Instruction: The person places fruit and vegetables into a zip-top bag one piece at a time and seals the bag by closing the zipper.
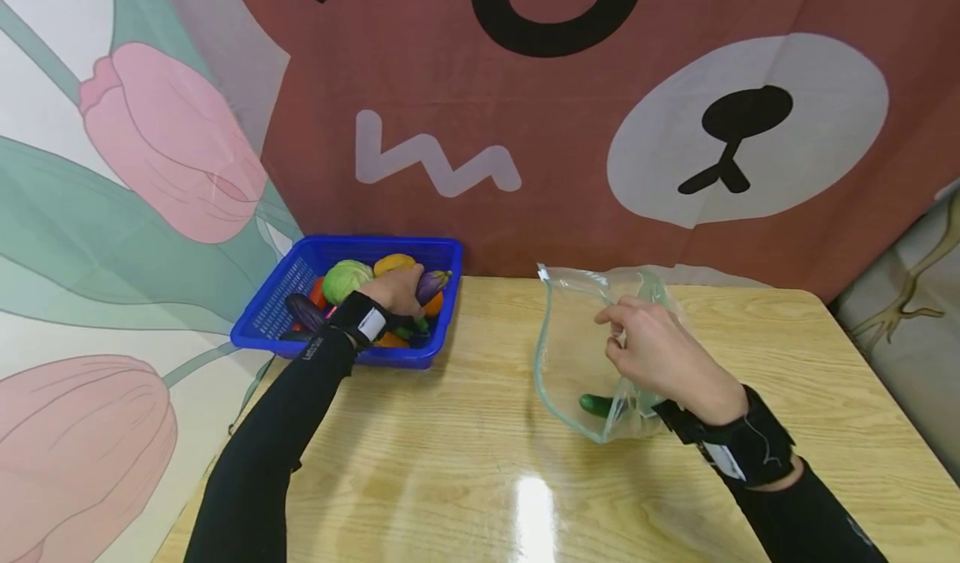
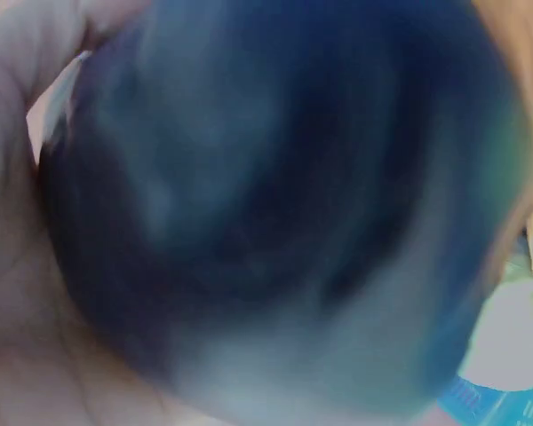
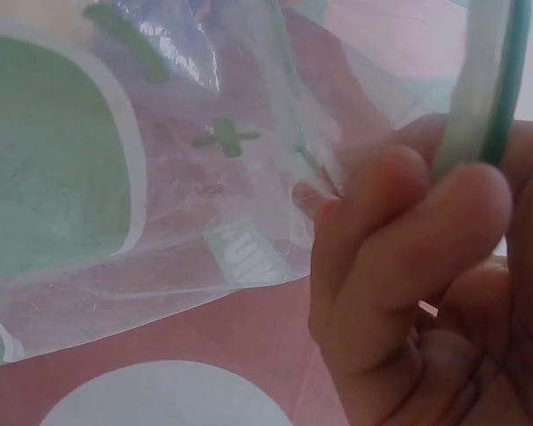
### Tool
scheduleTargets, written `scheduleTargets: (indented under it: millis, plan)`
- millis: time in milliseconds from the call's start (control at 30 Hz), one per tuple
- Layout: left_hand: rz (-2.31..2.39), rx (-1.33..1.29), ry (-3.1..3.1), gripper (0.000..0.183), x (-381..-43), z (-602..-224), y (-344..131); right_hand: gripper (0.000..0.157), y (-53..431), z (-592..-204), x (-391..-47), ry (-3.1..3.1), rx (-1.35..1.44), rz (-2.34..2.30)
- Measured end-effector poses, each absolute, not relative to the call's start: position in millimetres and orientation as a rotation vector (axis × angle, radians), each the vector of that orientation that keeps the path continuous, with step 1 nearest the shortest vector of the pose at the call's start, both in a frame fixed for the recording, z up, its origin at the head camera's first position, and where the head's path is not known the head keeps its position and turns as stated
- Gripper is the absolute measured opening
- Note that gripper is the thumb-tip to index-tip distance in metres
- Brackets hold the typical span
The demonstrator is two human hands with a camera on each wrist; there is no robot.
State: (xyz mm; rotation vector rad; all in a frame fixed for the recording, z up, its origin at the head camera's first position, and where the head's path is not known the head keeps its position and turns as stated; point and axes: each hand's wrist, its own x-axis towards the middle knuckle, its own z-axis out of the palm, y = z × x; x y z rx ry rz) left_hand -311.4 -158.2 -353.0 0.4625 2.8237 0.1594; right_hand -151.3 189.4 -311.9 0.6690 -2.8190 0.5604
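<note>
In the head view my left hand [image 1: 401, 288] is inside the blue basket [image 1: 447, 321], its fingers round a purple eggplant [image 1: 433, 285]. The dark, glossy eggplant [image 2: 275, 213] fills most of the left wrist view, with the palm against its side. On the right, my right hand [image 1: 652, 346] pinches the rim of a clear zip bag [image 1: 570, 338] and holds its mouth open toward the basket. In the right wrist view the bag's greenish zip edge [image 3: 489, 89] passes between the curled fingers. Inside the bag, low down, lies a green cucumber [image 1: 596, 405].
Also in the basket are a green cabbage [image 1: 347, 281], a yellow vegetable or fruit [image 1: 393, 263], another dark eggplant [image 1: 303, 309] and several red and orange pieces. Basket and bag rest on a wooden table [image 1: 450, 446]; a printed cloth [image 1: 547, 146] hangs behind it.
</note>
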Motion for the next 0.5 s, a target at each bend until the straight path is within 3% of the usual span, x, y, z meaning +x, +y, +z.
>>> scheduleTargets:
  millis: [267, 500]
  plan:
    - [0.393, 0.644, 2.957, 0.066, -312, -345, -149, 0.024, 193, -311, -151, -2.831, 0.646, 0.564]
    - [0.574, 0.709, 3.106, 0.064, -293, -335, -142, 0.025, 190, -310, -151, -2.824, 0.653, 0.601]
